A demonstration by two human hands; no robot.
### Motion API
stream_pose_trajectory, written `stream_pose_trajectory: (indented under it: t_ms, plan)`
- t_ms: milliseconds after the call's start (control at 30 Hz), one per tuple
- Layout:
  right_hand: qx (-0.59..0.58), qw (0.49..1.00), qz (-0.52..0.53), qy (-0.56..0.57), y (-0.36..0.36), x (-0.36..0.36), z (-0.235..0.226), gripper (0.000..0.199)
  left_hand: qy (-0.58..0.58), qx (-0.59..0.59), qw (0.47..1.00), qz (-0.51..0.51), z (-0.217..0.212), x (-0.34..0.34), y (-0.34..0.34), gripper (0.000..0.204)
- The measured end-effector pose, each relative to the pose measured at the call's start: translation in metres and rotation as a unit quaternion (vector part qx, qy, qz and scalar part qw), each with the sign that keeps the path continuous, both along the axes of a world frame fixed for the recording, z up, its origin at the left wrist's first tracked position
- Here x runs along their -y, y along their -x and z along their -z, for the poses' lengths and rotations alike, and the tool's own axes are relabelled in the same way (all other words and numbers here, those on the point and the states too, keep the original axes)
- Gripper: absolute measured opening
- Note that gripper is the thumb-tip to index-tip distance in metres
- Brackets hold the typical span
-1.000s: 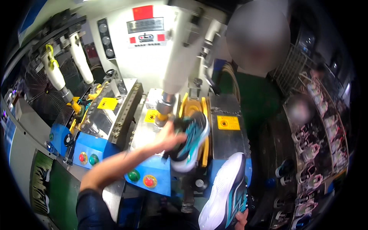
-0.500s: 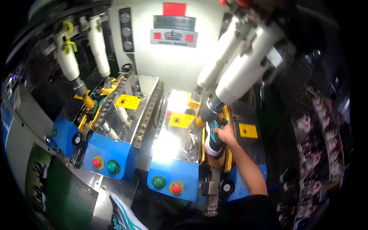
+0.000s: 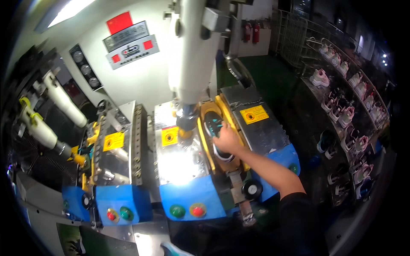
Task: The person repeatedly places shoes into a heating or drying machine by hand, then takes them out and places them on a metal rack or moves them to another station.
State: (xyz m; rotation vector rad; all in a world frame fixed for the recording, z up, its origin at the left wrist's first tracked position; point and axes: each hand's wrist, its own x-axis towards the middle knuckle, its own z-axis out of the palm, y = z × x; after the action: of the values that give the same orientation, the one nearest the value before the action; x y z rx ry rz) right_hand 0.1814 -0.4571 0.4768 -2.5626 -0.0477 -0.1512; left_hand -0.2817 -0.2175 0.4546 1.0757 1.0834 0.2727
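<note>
Standing over the blue press machine [image 3: 188, 194] with its white cylinder [image 3: 190, 51], the person reaches the right hand [image 3: 226, 141] onto a shoe [image 3: 215, 136] seated sole-up in the yellow cradle [image 3: 205, 128]. The hand lies flat on the sole, fingers spread, pressing rather than gripping. The shoe looks light, with a stiff rubbery sole and soft upper; best gripped across the midsole. The left hand is out of view.
</note>
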Motion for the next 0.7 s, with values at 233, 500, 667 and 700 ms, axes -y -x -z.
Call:
stream_pose_trajectory:
  t_ms: [233,500,667,700]
  plan:
    - [0.195,0.979,-0.055,-0.017,0.139,-0.017,-0.073,0.058,0.101,-0.035,0.994,0.016,0.019,-0.053,0.019,0.035]
    - [0.159,0.927,-0.331,0.077,0.210,-0.157,-0.045,0.053,0.053,0.005,0.996,0.076,-0.001,-0.078,0.052,0.046]
    - [0.244,0.889,-0.301,-0.245,0.272,-0.162,-0.059,0.037,0.077,0.006,0.997,-0.022,-0.026,-0.064,0.054,0.045]
    - [0.218,0.870,-0.335,-0.288,0.304,-0.179,-0.053,0.035,0.077,0.008,0.996,-0.039,-0.033,-0.068,0.069,0.043]
